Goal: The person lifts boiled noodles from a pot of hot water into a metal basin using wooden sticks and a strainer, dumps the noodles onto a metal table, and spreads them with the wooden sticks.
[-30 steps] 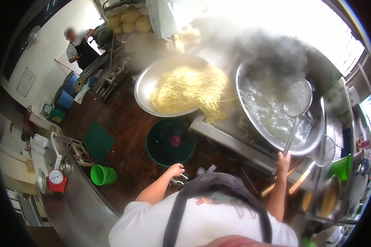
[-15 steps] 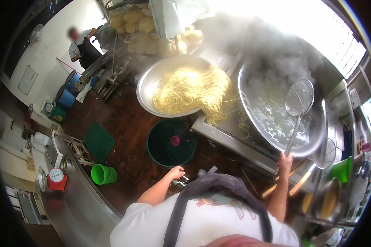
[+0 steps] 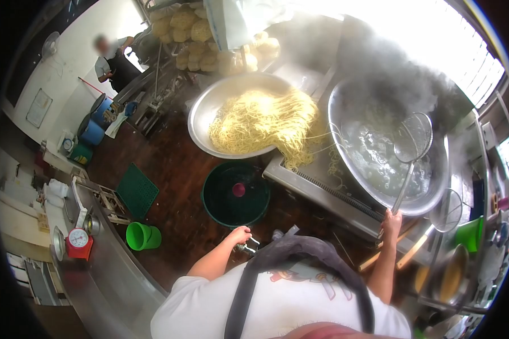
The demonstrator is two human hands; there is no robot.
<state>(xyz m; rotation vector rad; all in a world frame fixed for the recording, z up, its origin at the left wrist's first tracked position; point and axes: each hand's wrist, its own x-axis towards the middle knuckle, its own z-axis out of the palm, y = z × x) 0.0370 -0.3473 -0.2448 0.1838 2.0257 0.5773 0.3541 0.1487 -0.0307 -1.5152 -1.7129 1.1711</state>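
Note:
My right hand (image 3: 391, 222) is closed around the handle of a round wire-mesh skimmer (image 3: 414, 141). Its mesh head is over the far right part of a wide metal pot (image 3: 343, 153), where the water bubbles and steams. Whether the mesh touches the water I cannot tell. In front of my body, my left hand (image 3: 241, 235) is closed on a shiny metal tool (image 3: 249, 246), too small and partly hidden to name. Left of the pot, a big metal basin (image 3: 199, 121) holds a heap of yellow noodles (image 3: 260, 121), several strands hanging over its edge onto the metal counter.
A dark green tub (image 3: 212, 198) with a small pink item inside stands on the floor below the basin. Nearby are a bright green bucket (image 3: 143, 236) and a red scale (image 3: 79, 244). A second skimmer (image 3: 446, 211) lies right of the pot. Another person (image 3: 116, 66) stands at the far left.
The skimmer head has tilted and shifted slightly, with my right hand almost in place. My left hand has moved a little up, and more of its metal tool shows. The bubbling looks stronger.

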